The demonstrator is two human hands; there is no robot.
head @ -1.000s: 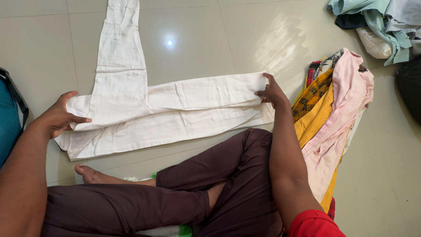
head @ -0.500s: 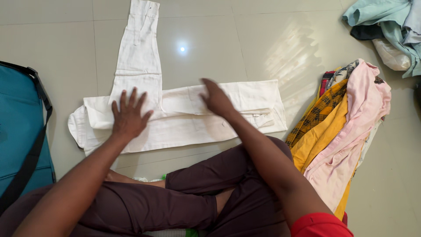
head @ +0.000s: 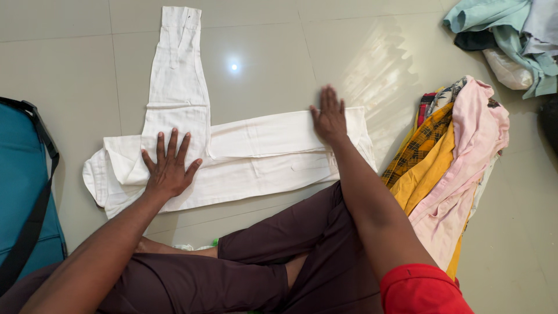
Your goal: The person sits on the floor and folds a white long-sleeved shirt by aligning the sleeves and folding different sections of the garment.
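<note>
A white shirt (head: 256, 157) lies folded into a long band on the tiled floor, with one sleeve (head: 177, 64) stretched away from me. My left hand (head: 168, 163) rests flat on the band's left part, fingers spread. My right hand (head: 328, 116) presses flat on the band's right end, fingers apart. Neither hand grips the cloth. My crossed legs in dark maroon trousers (head: 256, 261) sit just below the shirt.
A pile of clothes (head: 447, 163) in yellow, plaid and pink lies to the right of the shirt. More garments (head: 505, 40) in pale green and grey are heaped at the top right. A teal bag with a black strap (head: 26, 186) stands at the left edge.
My right hand slid from the band's middle to its right end. My left hand stayed flat on the left part; a second ago it was pinching the left edge.
</note>
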